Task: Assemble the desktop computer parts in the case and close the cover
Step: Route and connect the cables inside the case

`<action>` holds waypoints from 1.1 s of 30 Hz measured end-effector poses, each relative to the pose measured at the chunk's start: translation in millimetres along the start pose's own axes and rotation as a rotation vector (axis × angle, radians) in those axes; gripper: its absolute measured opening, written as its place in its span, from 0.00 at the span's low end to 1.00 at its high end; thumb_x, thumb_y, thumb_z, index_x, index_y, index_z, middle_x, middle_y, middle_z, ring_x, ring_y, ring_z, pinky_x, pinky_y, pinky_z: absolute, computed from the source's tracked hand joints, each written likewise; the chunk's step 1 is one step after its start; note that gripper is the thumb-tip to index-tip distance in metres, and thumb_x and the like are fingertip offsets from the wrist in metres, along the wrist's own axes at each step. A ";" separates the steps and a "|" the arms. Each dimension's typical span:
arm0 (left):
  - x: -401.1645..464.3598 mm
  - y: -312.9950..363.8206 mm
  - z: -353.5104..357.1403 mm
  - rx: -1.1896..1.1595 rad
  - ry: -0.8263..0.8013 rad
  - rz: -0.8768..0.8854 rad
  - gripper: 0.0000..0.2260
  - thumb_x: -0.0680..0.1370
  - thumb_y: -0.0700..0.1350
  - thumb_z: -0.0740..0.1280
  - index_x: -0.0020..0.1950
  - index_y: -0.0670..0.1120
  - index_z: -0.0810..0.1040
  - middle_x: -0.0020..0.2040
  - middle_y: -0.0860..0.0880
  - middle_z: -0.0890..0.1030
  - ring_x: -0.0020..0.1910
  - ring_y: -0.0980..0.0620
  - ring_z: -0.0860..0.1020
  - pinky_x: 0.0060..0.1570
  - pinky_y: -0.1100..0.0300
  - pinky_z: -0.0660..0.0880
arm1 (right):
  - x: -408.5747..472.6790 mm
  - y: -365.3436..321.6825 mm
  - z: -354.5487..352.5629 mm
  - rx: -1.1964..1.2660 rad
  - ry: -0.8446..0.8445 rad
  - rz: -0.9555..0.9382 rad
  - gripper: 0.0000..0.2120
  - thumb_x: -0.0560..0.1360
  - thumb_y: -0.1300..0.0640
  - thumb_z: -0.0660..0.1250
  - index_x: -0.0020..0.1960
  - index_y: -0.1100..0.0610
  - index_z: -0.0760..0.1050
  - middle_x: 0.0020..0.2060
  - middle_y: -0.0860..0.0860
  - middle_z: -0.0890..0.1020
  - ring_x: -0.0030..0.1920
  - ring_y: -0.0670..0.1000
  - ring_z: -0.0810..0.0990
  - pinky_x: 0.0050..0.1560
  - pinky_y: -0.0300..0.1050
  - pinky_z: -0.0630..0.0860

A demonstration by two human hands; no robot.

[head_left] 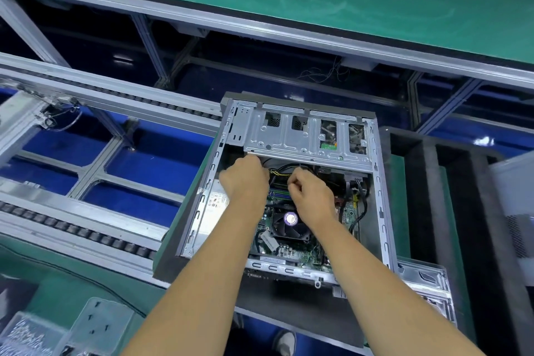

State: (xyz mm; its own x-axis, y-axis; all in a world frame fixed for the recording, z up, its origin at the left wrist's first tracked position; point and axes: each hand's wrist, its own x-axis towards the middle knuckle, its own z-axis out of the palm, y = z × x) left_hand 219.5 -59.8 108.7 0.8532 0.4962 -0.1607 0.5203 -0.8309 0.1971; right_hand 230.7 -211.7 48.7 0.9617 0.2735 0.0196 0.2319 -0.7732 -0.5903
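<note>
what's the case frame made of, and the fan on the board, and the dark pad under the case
Case frame: looks like bare sheet metal, dull silver, with stamped slots and folded edges.
Fan: likely black moulded plastic, matte blades, with a shiny purple label at the hub.
Pad: seemingly dark grey foam, matte with soft-looking thick edges.

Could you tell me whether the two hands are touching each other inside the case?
Apart: the head view shows cables and motherboard between the left hand and right hand.

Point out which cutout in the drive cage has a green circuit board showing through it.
The third cutout from the left in the drive cage; green board shows at its bottom, unlike the others.
</note>
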 end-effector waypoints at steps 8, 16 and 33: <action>-6.6 5.3 -5.6 0.058 0.025 0.072 0.09 0.77 0.47 0.68 0.38 0.48 0.79 0.31 0.51 0.75 0.26 0.52 0.70 0.27 0.62 0.61 | -0.3 -3.5 0.9 0.032 0.001 -0.005 0.08 0.79 0.58 0.61 0.47 0.45 0.69 0.34 0.45 0.77 0.35 0.50 0.75 0.35 0.46 0.69; -12.0 1.5 -7.6 -0.067 0.096 -0.068 0.16 0.80 0.49 0.65 0.33 0.47 0.80 0.27 0.52 0.76 0.25 0.50 0.73 0.33 0.58 0.70 | -2.5 -9.4 0.1 0.450 0.004 0.029 0.06 0.73 0.54 0.62 0.43 0.44 0.75 0.33 0.49 0.80 0.32 0.52 0.76 0.36 0.52 0.75; 1.1 7.7 -3.1 -0.056 0.038 -0.226 0.16 0.81 0.48 0.65 0.35 0.46 0.69 0.29 0.50 0.73 0.27 0.51 0.70 0.35 0.59 0.66 | 0.0 -14.4 -2.1 0.111 0.056 0.264 0.18 0.81 0.61 0.53 0.46 0.47 0.79 0.33 0.47 0.83 0.37 0.51 0.81 0.39 0.44 0.76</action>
State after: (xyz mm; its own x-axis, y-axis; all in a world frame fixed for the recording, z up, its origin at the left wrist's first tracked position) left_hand 224.6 -64.9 113.1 0.7147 0.6785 -0.1702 0.6989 -0.6825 0.2141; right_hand 227.7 -201.8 58.9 0.9939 0.0369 -0.1037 -0.0417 -0.7451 -0.6657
